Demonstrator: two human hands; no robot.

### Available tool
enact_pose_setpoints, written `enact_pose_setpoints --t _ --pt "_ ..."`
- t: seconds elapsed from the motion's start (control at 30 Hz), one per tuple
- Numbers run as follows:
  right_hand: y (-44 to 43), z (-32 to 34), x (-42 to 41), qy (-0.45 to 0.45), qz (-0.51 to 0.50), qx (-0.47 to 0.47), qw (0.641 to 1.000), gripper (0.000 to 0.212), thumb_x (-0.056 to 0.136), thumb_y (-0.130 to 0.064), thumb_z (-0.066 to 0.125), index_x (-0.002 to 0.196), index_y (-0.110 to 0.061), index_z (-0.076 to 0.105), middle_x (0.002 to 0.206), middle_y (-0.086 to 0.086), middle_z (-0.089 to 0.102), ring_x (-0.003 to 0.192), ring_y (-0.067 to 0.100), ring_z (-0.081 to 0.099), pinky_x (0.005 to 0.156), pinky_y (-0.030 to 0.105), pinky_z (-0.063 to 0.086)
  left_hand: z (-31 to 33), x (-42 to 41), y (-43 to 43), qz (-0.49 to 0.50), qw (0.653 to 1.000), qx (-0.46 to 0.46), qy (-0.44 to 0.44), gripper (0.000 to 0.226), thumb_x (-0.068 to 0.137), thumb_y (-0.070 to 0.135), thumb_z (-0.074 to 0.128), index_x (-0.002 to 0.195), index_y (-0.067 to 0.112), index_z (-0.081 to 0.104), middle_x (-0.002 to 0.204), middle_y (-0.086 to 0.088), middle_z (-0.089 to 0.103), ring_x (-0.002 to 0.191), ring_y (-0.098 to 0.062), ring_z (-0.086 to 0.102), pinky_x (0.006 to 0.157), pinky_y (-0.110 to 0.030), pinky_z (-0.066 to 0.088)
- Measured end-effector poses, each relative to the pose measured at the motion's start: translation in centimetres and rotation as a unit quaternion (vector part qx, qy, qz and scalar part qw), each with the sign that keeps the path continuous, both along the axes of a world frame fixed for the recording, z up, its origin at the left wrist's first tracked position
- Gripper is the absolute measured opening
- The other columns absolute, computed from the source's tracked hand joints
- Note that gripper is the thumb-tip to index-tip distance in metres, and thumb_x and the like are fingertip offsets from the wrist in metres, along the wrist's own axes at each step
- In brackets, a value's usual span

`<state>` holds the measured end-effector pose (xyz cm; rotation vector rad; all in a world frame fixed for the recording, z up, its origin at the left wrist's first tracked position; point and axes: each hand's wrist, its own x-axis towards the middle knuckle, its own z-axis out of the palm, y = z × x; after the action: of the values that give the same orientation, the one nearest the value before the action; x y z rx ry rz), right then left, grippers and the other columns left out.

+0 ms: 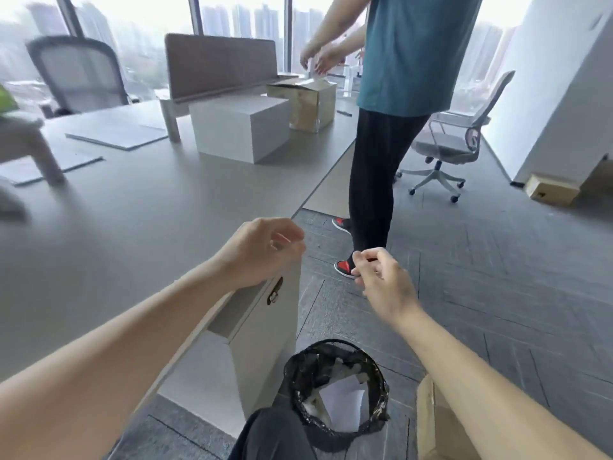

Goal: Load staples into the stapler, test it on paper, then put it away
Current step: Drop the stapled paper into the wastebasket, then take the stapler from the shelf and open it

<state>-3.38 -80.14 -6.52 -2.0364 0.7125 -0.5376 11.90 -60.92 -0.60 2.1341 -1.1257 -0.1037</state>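
On the head view my left hand (262, 250) hangs over the corner of the desk (132, 210), just left of centre, fingers loosely curled and holding nothing. My right hand (384, 280) floats at its 3 o'clock, thumb and forefinger tips close together. I cannot tell if they pinch anything, nor where the stapler is. A lined waste bin (298, 370) sits at 6 o'clock and a standing person (414, 61) at 1 o'clock.
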Motion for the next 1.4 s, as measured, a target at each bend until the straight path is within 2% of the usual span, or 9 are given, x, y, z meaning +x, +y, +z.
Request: enact_pose_setpoints --t 0.17,0.33,0.53,0.73,0.9,1.07,1.2,1.3,1.4 --pt "6.2 4.7 2.7 -0.064 0.085 0.012 0.994 0.038 0.106 -0.054 0.051 0.122 -0.021 0.062 0.106 -0.001 0.076 0.094 0.012 0.075 0.092 0.044 0.063 3.6 0.5 7.2 0.087 0.994 -0.054 0.038 0.015 0.095 0.040 0.071 0.108 0.033 0.073 0.102 0.018 0.074 0.092 0.003 0.069 0.077 -0.021 0.054" --pt "13.8 7.4 6.5 -0.096 0.192 0.021 0.976 0.037 0.104 -0.056 0.053 0.119 -0.024 0.062 0.107 0.001 0.076 0.093 0.013 0.076 0.092 0.046 0.064 6.0 1.2 17.0 0.176 0.978 -0.097 0.057 0.016 0.095 0.033 0.073 0.109 0.027 0.075 0.105 0.011 0.077 0.091 -0.008 0.072 0.087 -0.042 0.063" --pt "24.9 8.9 11.5 -0.109 0.289 0.017 0.951 0.023 0.106 -0.049 0.055 0.110 -0.028 0.062 0.096 -0.002 0.080 0.084 0.016 0.078 0.090 0.052 0.063 7.2 0.3 31.1 0.285 0.951 -0.116 0.023 0.008 0.095 0.030 0.073 0.103 0.032 0.072 0.099 0.014 0.075 0.087 -0.005 0.071 0.079 -0.031 0.058" --pt "37.8 10.0 14.5 -0.121 0.408 0.042 0.904 0.016 0.109 -0.039 0.055 0.095 -0.032 0.061 0.092 0.002 0.079 0.079 0.018 0.076 0.082 0.042 0.061 7.8 -3.9 45.0 0.407 0.903 -0.139 0.014 0.021 0.090 0.042 0.072 0.106 0.030 0.073 0.101 0.010 0.077 0.095 -0.011 0.075 0.087 -0.042 0.063" --pt "47.8 9.9 14.7 -0.137 0.495 0.064 0.856 0.015 0.109 -0.036 0.058 0.097 -0.031 0.064 0.086 -0.002 0.078 0.068 0.009 0.072 0.074 0.035 0.055 7.4 -8.6 53.9 0.487 0.859 -0.157 0.006 0.009 0.094 0.035 0.073 0.103 0.031 0.074 0.097 0.007 0.078 0.092 -0.014 0.074 0.088 -0.041 0.060" --pt "54.4 8.9 13.4 -0.130 0.556 0.082 0.817 0.017 0.107 -0.044 0.057 0.098 -0.032 0.065 0.089 -0.001 0.080 0.077 0.016 0.076 0.078 0.039 0.056 6.7 -12.6 59.0 0.545 0.823 -0.159 0.000 0.017 0.090 0.043 0.074 0.103 0.032 0.073 0.096 0.008 0.077 0.099 -0.017 0.073 0.092 -0.049 0.060" --pt "56.8 8.2 12.7 -0.119 0.576 0.102 0.803 0.022 0.111 -0.037 0.051 0.099 -0.028 0.066 0.092 0.000 0.080 0.087 0.026 0.078 0.080 0.038 0.058 4.8 -14.5 60.6 0.566 0.808 -0.163 -0.009 0.013 0.089 0.037 0.076 0.094 0.027 0.069 0.092 0.008 0.076 0.089 -0.016 0.074 0.089 -0.050 0.060" --pt "57.9 6.4 12.6 -0.099 0.575 0.126 0.802 0.026 0.111 -0.037 0.052 0.099 -0.021 0.070 0.092 0.003 0.080 0.088 0.029 0.078 0.078 0.035 0.058 2.6 -15.7 60.9 0.572 0.808 -0.139 -0.017 0.012 0.095 0.026 0.074 0.088 0.023 0.065 0.096 0.007 0.077 0.089 -0.012 0.073 0.090 -0.045 0.060" --pt "58.4 3.6 12.6 -0.083 0.569 0.141 0.806 0.028 0.111 -0.036 0.053 0.099 -0.019 0.072 0.090 0.003 0.080 0.080 0.021 0.077 0.076 0.035 0.058 0.7 -16.9 60.5 0.548 0.830 -0.105 -0.016 0.015 0.095 0.017 0.073 0.086 0.022 0.062 0.098 0.010 0.077 0.091 -0.008 0.073 0.089 -0.043 0.060"
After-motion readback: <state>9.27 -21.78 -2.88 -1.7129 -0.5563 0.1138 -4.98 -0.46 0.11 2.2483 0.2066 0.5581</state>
